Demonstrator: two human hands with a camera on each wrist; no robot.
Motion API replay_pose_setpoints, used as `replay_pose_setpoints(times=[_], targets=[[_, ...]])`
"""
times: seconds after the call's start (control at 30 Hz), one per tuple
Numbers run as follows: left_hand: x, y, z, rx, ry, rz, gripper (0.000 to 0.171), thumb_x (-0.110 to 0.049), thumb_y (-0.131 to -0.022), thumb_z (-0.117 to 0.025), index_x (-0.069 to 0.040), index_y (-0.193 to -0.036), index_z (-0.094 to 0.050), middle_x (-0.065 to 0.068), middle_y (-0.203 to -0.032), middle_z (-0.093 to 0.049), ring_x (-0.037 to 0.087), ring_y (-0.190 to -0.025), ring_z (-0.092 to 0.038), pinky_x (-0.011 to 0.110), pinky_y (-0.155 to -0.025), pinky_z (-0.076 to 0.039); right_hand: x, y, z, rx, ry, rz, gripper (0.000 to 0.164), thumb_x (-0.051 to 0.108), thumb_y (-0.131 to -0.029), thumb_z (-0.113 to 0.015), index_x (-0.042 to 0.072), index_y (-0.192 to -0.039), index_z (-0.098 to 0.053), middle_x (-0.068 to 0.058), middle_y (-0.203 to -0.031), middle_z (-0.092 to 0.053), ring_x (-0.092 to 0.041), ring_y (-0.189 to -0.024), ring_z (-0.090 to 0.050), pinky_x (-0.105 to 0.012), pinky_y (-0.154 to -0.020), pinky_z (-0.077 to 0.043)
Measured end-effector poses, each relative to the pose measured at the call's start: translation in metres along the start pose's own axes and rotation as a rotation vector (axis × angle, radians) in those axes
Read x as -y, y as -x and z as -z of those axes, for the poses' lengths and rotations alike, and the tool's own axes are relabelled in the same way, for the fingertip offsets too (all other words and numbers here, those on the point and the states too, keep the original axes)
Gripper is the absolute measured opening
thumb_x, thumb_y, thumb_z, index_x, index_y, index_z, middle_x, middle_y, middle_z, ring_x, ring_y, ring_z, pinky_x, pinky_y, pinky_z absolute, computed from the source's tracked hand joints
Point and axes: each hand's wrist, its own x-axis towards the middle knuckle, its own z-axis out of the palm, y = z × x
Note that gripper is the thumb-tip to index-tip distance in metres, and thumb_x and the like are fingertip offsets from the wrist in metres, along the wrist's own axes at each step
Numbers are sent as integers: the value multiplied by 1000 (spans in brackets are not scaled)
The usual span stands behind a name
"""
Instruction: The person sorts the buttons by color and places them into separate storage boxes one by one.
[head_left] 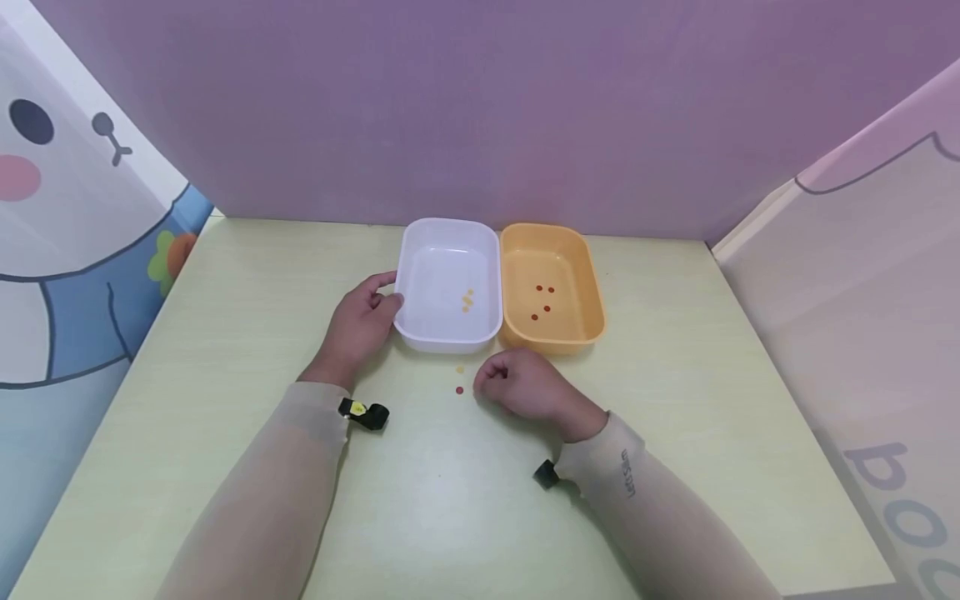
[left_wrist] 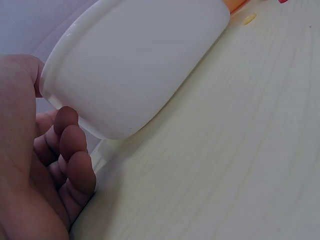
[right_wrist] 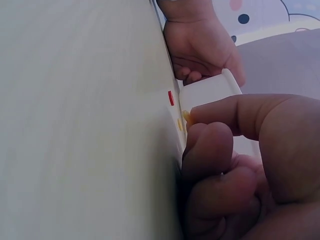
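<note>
At the left side of a white plastic container, my left hand holds its rim, with the other fingers curled beneath. My right hand is low over the table in front of the containers. In the right wrist view, its thumb and forefinger pinch a small yellow disc. A second yellow disc and a red disc lie on the table just left of that hand. Several yellow discs are inside the white container. An orange container beside it holds several red discs.
The two containers stand side by side on the pale table, close to its back edge. A purple panel rises behind them. Printed panels, one with a cartoon figure, flank the table.
</note>
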Motion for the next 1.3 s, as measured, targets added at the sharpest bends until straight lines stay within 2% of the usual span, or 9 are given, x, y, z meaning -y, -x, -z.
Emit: replay_pose_setpoints(times=[0.33,0.67,1.07,1.3], targets=[[1,-2,-1,-10,-2,-1,54,-42,-112,-57,-29,-164,-58,7,-95,-64,27,-85,-59,39,-82,-49,-1,0,0,4,-23,-30,16,24,-106,-70,23,-95,-82,2,-66,-63,-16,-63,-59,-33,-71,-52],[1,-2,-1,-8,-5,-13,54,-43,-112,-57,-28,-164,-58,8,-95,-64,27,-85,-60,39,-82,-49,1,1,1,-1,-52,-8,20,19,-105,-66,17,-90,-79,3,-62,-58,-15,-62,-55,-30,-64,-46],[-1,0,-1,-8,11,20,52,-41,-113,-58,-31,-164,-58,7,-100,-67,26,-89,-61,39,-85,-49,4,4,3,5,-79,-18,20,20,-103,-65,16,-86,-76,2,-64,-60,-15,-61,-55,-29,-61,-46],[-1,1,-2,-17,14,12,52,-42,-112,-58,-31,-163,-58,7,-98,-65,28,-88,-61,40,-84,-50,5,6,6,25,-94,-4,20,20,-102,-64,17,-87,-77,1,-66,-63,-16,-63,-56,-29,-63,-47]])
